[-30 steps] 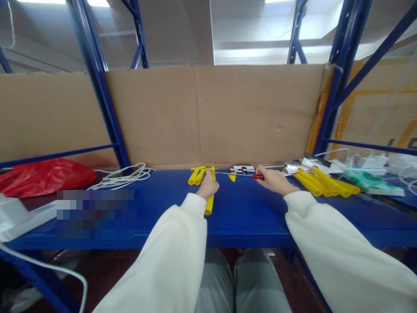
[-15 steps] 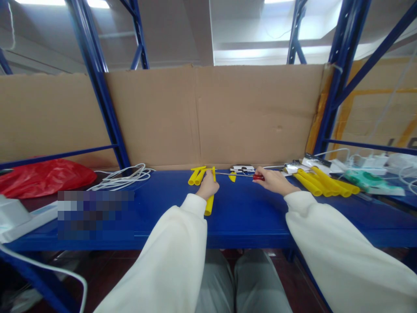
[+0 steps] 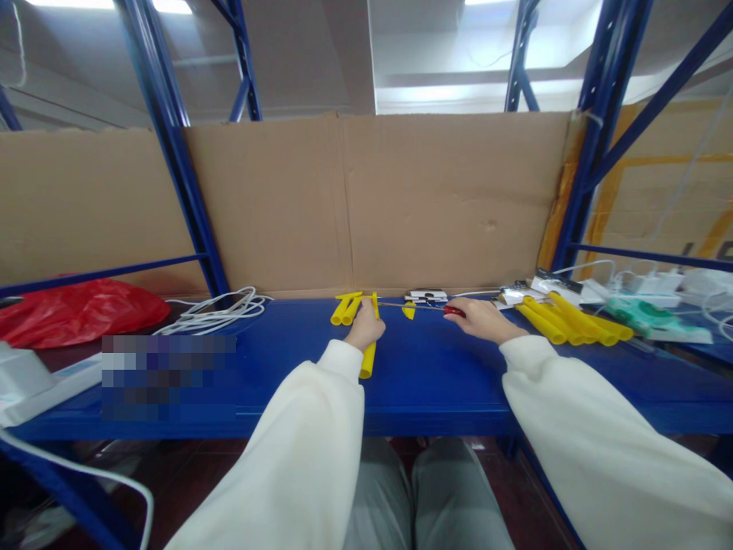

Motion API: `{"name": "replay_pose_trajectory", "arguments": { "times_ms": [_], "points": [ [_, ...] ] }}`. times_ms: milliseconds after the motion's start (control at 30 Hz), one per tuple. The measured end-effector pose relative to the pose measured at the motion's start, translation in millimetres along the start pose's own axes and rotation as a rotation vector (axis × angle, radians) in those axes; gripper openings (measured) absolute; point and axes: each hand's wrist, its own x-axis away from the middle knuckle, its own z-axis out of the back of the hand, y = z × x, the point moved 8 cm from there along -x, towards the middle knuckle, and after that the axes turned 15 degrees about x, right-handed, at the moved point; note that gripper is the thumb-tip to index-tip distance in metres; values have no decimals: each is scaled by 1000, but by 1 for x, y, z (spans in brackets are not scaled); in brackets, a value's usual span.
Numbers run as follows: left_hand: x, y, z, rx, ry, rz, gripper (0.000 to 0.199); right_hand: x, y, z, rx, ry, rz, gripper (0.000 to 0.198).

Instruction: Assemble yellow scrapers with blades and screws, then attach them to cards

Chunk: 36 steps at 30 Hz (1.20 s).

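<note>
My left hand [image 3: 366, 327] is closed around a yellow tube assembly [image 3: 368, 362], whose lower tube points toward me. In my right hand [image 3: 478, 317] is the red handle of a screwdriver [image 3: 454, 311]. Its thin shaft runs level to the left, and its tip meets the upright yellow part at my left hand; the exact contact is too small to make out. Just below the shaft lies a small yellow piece [image 3: 408, 312]. Two joined yellow tubes [image 3: 342, 309] rest left of my left hand, close to the cardboard.
Several yellow tubes [image 3: 564, 321] lie at the right, beside a green-and-white item [image 3: 647, 317]. A small black-and-white item [image 3: 425, 296] sits at the back. White cable [image 3: 229, 312] and a red bag [image 3: 80, 309] are at the left. A cardboard wall [image 3: 366, 206] closes the back.
The screwdriver handle has turned slightly in the fingers of my right hand. My left hand and the yellow tube assembly stay in place.
</note>
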Motion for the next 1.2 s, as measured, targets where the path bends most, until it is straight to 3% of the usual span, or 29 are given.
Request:
{"name": "replay_pose_trajectory", "arguments": {
  "times_ms": [167, 300, 667, 967, 1200],
  "points": [
    [-3, -3, -1, -19, -14, -10, 39, -1, 3, -1, 32, -8, -44, 18],
    [-4, -4, -1, 7, -13, -27, 39, 0, 1, 1, 34, 38, -3, 12],
    [-5, -5, -1, 13, -9, -16, 40, 1, -2, 2, -23, -41, -24, 26],
    [-5, -5, -1, 29, -17, -21, 41, 0, 2, 1, 24, -17, -30, 15],
    [-2, -2, -1, -32, -5, -23, 37, 1, -3, -3, 28, -68, -11, 21]
  ]
}}
